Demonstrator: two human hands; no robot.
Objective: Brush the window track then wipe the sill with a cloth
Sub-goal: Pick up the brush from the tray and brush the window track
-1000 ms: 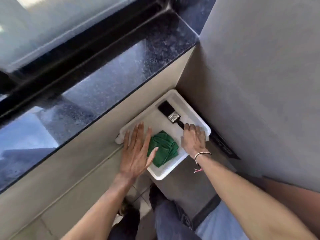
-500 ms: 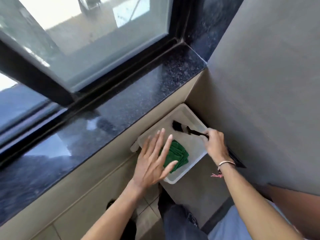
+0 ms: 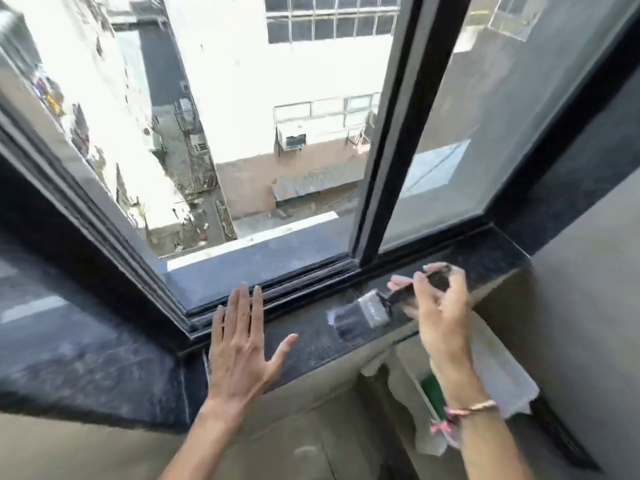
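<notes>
My right hand (image 3: 440, 317) grips the black handle of a paint brush (image 3: 363, 313), whose dark bristles hover just over the black granite sill (image 3: 311, 336), pointing left. My left hand (image 3: 242, 344) is flat and spread, fingers apart, over the sill's inner edge, its fingertips close to the black window track (image 3: 294, 289). The sliding pane is drawn aside, so the left part of the window stands open to the outside. A sliver of the green cloth (image 3: 433, 393) shows in the white tray (image 3: 498, 372) below the sill, mostly hidden behind my right forearm.
A black vertical window frame post (image 3: 391, 150) rises from the track right above the brush. A grey wall (image 3: 588, 289) closes the sill's right end. The sill continues to the left (image 3: 69, 358) around a corner. Buildings and a long drop lie beyond the open window.
My right hand has lifted the brush out of the tray up to the sill. My left hand rose from above the tray to the sill's edge. My view tilted upward to the window.
</notes>
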